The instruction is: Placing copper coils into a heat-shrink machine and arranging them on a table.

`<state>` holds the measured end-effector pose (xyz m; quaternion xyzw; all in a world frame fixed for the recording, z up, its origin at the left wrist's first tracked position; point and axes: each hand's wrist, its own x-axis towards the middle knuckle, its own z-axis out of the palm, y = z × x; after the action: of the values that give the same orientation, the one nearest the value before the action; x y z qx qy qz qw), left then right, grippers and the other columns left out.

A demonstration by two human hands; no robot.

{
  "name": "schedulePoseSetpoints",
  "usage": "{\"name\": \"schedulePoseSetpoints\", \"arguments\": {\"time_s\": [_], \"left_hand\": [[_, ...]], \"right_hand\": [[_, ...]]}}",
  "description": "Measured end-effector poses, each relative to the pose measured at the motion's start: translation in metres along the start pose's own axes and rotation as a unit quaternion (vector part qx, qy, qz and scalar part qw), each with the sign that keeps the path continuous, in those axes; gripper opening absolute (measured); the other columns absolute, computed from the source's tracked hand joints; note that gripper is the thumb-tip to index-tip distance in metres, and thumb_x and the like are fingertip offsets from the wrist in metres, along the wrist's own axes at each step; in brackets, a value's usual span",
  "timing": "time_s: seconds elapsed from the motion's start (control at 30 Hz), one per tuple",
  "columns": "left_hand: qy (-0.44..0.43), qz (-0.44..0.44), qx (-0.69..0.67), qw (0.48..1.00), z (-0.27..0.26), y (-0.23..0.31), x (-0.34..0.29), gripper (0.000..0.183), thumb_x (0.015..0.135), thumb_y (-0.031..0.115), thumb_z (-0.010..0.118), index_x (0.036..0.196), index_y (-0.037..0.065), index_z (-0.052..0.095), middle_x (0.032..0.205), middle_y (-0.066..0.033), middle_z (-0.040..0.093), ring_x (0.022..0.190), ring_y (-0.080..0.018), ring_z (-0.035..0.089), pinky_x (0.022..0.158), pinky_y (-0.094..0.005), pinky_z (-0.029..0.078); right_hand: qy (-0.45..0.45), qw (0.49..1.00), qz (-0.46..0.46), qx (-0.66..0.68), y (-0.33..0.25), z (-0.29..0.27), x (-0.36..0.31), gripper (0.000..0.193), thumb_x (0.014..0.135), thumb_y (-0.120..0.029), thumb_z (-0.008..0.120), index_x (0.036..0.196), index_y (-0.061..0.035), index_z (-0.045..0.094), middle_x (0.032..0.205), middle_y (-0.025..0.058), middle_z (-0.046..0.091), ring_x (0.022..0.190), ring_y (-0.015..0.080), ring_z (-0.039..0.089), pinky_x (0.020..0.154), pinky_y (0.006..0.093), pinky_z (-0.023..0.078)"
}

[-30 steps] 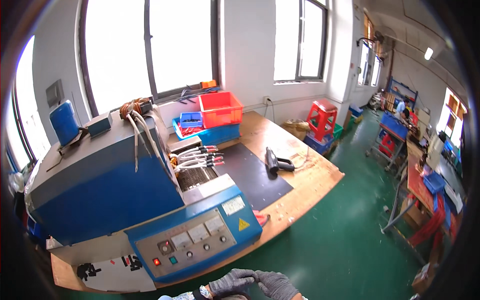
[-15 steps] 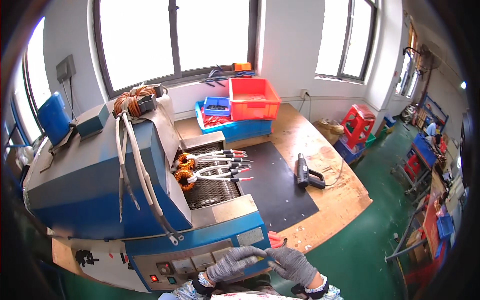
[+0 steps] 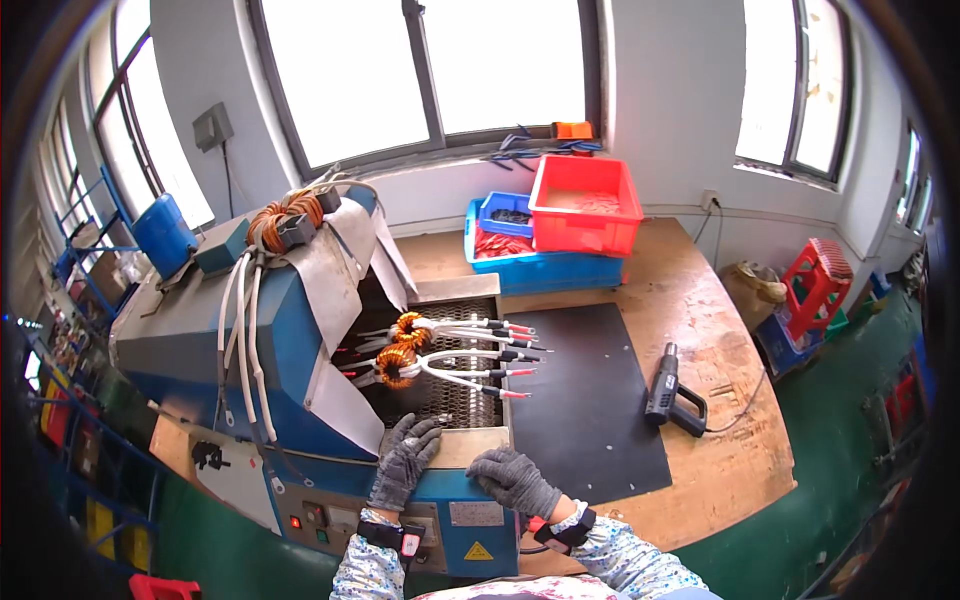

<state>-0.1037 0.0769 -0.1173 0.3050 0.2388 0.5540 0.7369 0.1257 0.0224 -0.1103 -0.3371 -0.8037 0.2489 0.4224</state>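
Note:
Two copper-wound ring coils (image 3: 397, 367) with white leads (image 3: 465, 376) lie on the metal mesh conveyor (image 3: 455, 404) at the mouth of a blue machine (image 3: 190, 345). The leads point right and end in black and red sleeves with metal lugs. More leads show behind the coils, under the flap. My left hand (image 3: 402, 465), in a grey glove, reaches up onto the near rim by the mesh, fingers stretched out. My right hand (image 3: 515, 482), also gloved, is at the near right corner of the machine, its fingers loosely bent; I see nothing in them.
A black heat gun (image 3: 674, 398) lies on the wooden table (image 3: 735, 420), right of a black mat (image 3: 590, 400). Red (image 3: 587, 210) and blue bins (image 3: 555, 272) stand at the back. A larger coil (image 3: 285, 222) sits on the machine, its leads hanging down the front. Red stools (image 3: 818, 285) stand at right.
My hands have parted; the left has moved forward to the mesh's near rim, the right to the machine's corner. The coils have come farther out from the flap. The view has swung left.

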Motion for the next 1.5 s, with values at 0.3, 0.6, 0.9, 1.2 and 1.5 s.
{"name": "schedulePoseSetpoints", "arguments": {"time_s": [0.3, 0.6, 0.9, 1.2, 1.5], "left_hand": [[0.046, 0.024, 0.042, 0.998, 0.009, 0.002, -0.007, 0.044, 0.096, 0.010, 0.032, 0.138, 0.005, 0.020, 0.133, -0.0263, 0.037, 0.123, -0.0395, 0.041, 0.105, -0.0479, 0.036], [0.074, -0.006, -0.031, 0.997, 0.021, 0.006, -0.007, 0.051, 0.090, 0.016, 0.056, 0.133, 0.005, 0.031, 0.127, -0.0252, 0.043, 0.119, -0.0412, 0.045, 0.102, -0.0492, 0.039], [0.125, -0.002, -0.005, 0.992, 0.013, 0.017, 0.039, 0.062, 0.092, 0.039, 0.047, 0.141, 0.012, 0.022, 0.128, -0.0256, 0.038, 0.108, -0.0426, 0.050, 0.095, -0.0517, 0.044], [0.126, -0.014, -0.001, 0.992, 0.005, 0.024, 0.046, 0.039, 0.092, 0.038, 0.049, 0.119, 0.010, 0.051, 0.102, -0.0116, 0.057, 0.084, -0.0237, 0.058, 0.079, -0.0441, 0.053], [0.152, -0.003, 0.036, 0.988, 0.006, 0.022, 0.055, 0.052, 0.099, 0.039, 0.030, 0.135, 0.001, 0.031, 0.127, -0.0172, 0.044, 0.105, -0.0353, 0.052, 0.094, -0.0499, 0.044]], "right_hand": [[-0.023, 0.998, 0.028, -0.045, -0.007, -0.004, 0.013, 0.021, 0.076, -0.012, 0.062, 0.097, -0.0092, 0.060, 0.091, 0.0114, 0.058, 0.085, 0.0305, 0.056, 0.076, 0.0400, 0.047], [0.108, 0.535, 0.316, 0.776, 0.053, -0.029, 0.083, 0.045, 0.084, -0.016, 0.065, 0.120, 0.0040, 0.048, 0.111, 0.0165, 0.059, 0.104, 0.0253, 0.059, 0.096, 0.0307, 0.046], [0.257, 0.419, 0.237, 0.838, 0.113, 0.011, 0.134, 0.027, 0.083, -0.006, 0.062, 0.108, 0.0017, 0.055, 0.102, 0.0140, 0.061, 0.101, 0.0242, 0.058, 0.099, 0.0354, 0.045], [0.329, 0.466, 0.256, 0.780, 0.085, -0.016, 0.136, 0.029, 0.084, -0.015, 0.061, 0.108, -0.0007, 0.056, 0.111, 0.0171, 0.059, 0.108, 0.0306, 0.054, 0.101, 0.0465, 0.041], [0.226, 0.602, 0.302, 0.703, 0.148, -0.031, 0.151, 0.053, 0.080, -0.011, 0.061, 0.126, 0.0044, 0.040, 0.122, 0.0206, 0.052, 0.112, 0.0333, 0.052, 0.102, 0.0456, 0.038]]}}
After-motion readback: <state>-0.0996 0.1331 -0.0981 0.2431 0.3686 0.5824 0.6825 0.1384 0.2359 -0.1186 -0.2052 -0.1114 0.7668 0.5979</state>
